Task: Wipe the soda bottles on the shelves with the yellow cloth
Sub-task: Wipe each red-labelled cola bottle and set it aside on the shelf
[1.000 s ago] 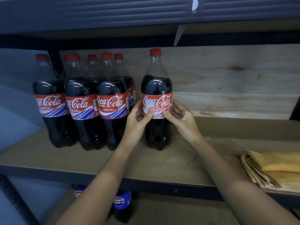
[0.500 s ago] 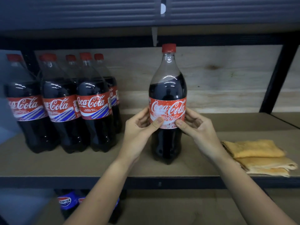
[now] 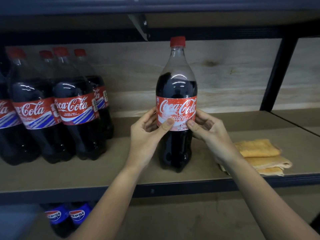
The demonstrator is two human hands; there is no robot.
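Spanning the whole frame, a dark metal shelving unit [image 3: 173,189] carries a brown board with a pale plywood back. At the left of the frame a cluster of Coca-Cola bottles [image 3: 72,115] stands upright and packed together, well apart from the single Coca-Cola bottle [image 3: 176,104] at the centre. That one stands upright on the board, long axis vertical, red cap up, its label scuffed white.

Both hands hold it at the label. The left hand [image 3: 147,134] wraps the left side, thumb pressed flat on the label front, fingers curled round behind. The right hand [image 3: 207,130] mirrors it on the right side, thumb tip on the label's lower edge, fingers curled against the bottle's flank.

The folded yellow cloth [image 3: 259,153] lies flat at the lower right of the shelf, just right of the right wrist and near the front edge, untouched. It sits on the right hand's side, so that hand is the nearer one to fetch it, probably while the left steadies the bottle.

Below, at the lower left, two Pepsi bottles [image 3: 69,217] show on the next shelf down.
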